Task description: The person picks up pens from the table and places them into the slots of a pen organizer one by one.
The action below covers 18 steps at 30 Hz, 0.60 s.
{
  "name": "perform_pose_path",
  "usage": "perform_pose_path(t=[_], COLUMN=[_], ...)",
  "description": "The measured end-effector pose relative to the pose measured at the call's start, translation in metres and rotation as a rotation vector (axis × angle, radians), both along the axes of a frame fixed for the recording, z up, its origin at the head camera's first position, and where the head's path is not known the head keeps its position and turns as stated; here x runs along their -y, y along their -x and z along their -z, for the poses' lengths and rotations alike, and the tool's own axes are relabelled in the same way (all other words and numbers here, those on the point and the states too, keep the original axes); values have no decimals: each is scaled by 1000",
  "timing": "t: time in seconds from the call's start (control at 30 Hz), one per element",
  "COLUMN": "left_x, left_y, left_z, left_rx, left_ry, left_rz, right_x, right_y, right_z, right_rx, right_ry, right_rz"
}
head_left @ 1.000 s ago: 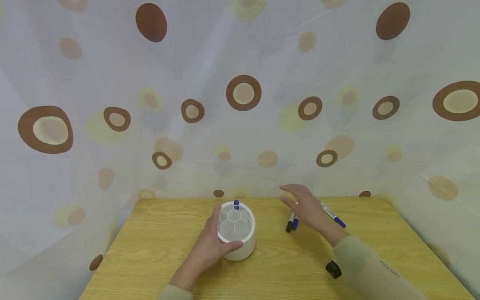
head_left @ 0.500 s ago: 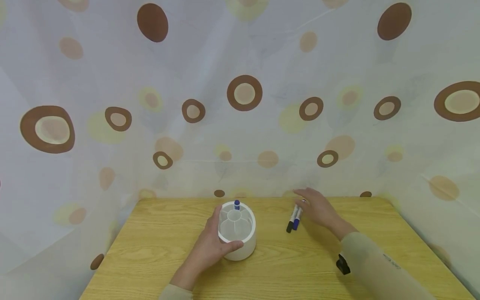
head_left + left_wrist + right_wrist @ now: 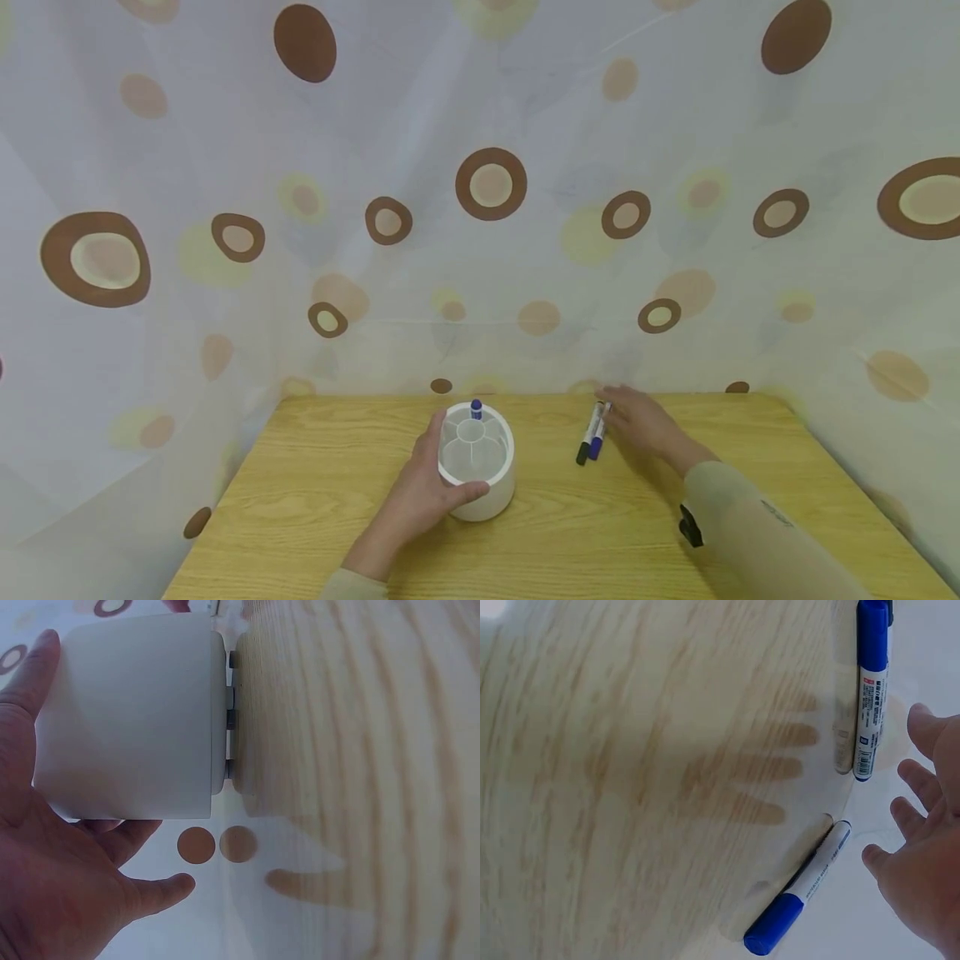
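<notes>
My left hand (image 3: 423, 483) grips a round white pen holder (image 3: 491, 497), its thumb on the near rim and its fingers along the left side. The holder is divided into several compartments, and a blue-capped marker (image 3: 476, 409) stands in the back one. My right hand (image 3: 647, 422) is beside two markers lying side by side, one black-capped (image 3: 587, 442) and one blue-capped (image 3: 599, 435). In the right wrist view its fingers (image 3: 909, 817) are spread and hold nothing, between the blue-capped pair marker (image 3: 871, 697) and another blue-capped marker (image 3: 799, 892), which the right arm hides in the head view.
The wooden table (image 3: 330, 500) reaches back to a wall sheet (image 3: 420, 350) printed with brown and yellow circles. Similar sheeting closes in both sides. A black wrist device (image 3: 691, 527) shows under the right sleeve.
My right hand has moved right and lowered from over the markers, uncovering the pair and covering the separate one. The left hand and pen holder stay put.
</notes>
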State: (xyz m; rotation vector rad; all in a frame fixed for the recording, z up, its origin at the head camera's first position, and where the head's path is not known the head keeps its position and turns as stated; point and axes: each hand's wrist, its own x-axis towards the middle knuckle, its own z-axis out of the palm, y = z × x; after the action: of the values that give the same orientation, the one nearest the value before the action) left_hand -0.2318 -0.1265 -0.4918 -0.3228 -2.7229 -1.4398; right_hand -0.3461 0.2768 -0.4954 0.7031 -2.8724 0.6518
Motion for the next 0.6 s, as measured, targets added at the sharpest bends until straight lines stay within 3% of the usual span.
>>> perform_pose_path(t=[0.33, 0.6], left_x=[-1, 0], left_y=[-1, 0], left_z=[-3, -1], left_rx=[-14, -13], left_ry=[0, 6], left_rz=[7, 5], right_x=[-9, -7], right_y=[2, 6], right_z=[17, 26], right_rx=[-32, -15], right_ry=[14, -11], right_rz=[-124, -87])
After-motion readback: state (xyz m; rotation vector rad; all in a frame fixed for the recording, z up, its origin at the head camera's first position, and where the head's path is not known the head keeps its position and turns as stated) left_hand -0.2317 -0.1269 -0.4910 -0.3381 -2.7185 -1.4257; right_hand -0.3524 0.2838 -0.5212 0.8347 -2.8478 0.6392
